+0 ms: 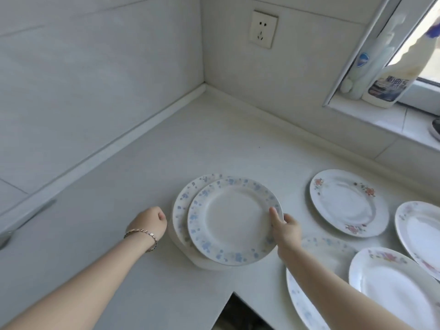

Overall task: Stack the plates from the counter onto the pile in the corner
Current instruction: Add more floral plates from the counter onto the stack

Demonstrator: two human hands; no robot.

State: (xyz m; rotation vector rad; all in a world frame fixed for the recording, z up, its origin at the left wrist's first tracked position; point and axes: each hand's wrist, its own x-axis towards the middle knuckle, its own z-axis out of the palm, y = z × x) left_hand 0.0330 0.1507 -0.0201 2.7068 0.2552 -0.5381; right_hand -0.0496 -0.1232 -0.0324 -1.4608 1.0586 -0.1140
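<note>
A blue-flowered plate [234, 221] lies tilted on top of the pile of plates [183, 210] in the middle of the white counter [133, 177]. My right hand [284, 226] grips this top plate at its right rim, thumb on the upper face. The plate sits offset to the right of the one beneath. My left hand [150, 223], with a bracelet at the wrist, is closed in a loose fist just left of the pile, holding nothing. More plates lie to the right: a red-flowered one [348, 202], a pink-flowered one [419, 232], another [392, 289] and a blue-patterned one [326, 251] under my right forearm.
Tiled walls meet in a corner [203, 84] behind the counter. A wall socket [263, 29] is above it. Bottles [390, 77] stand on the window sill at the upper right. The counter's front edge drops to a dark gap [240, 313] below the pile.
</note>
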